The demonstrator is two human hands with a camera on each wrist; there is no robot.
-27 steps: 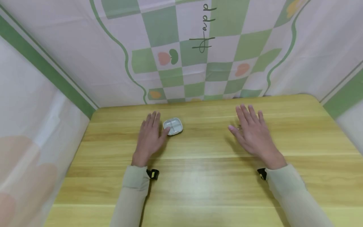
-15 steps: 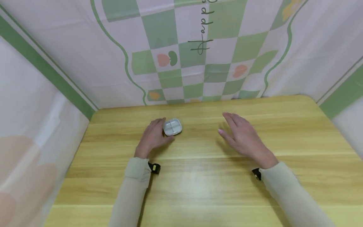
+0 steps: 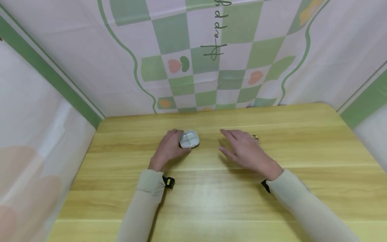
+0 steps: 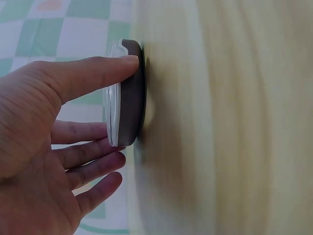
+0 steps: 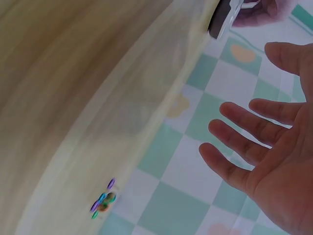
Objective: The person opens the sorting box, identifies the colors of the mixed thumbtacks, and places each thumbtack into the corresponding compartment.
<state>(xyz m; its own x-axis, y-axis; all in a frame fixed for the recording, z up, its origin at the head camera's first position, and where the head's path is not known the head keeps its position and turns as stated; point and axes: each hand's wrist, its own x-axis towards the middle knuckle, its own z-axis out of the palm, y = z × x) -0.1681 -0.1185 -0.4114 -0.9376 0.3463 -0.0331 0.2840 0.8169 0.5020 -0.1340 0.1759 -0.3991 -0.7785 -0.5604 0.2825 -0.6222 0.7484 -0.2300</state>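
A small pill box [image 3: 189,139] has a clear lid, four compartments and a dark base. My left hand [image 3: 169,146] grips it by its left side. In the left wrist view, the thumb lies along one side of the pill box [image 4: 131,98] and fingertips touch the opposite side. My right hand [image 3: 246,149] hovers to the right of the box, fingers spread and holding nothing. Just beyond its back lies a cluster of tiny colourful pieces [image 3: 257,138]; in the right wrist view these pieces [image 5: 102,201] look like small purple, blue and green rings.
Everything stands on a wooden table [image 3: 208,195]. Its far edge meets a hanging checked cloth [image 3: 208,67], and another pale cloth [image 3: 39,117] hangs along the left side. Black wrist straps [image 3: 168,182] sit at both cuffs.
My left hand has gone from lying flat beside the pill box to gripping it, and the box has shifted slightly right. My right hand has moved left, uncovering the tiny pieces.
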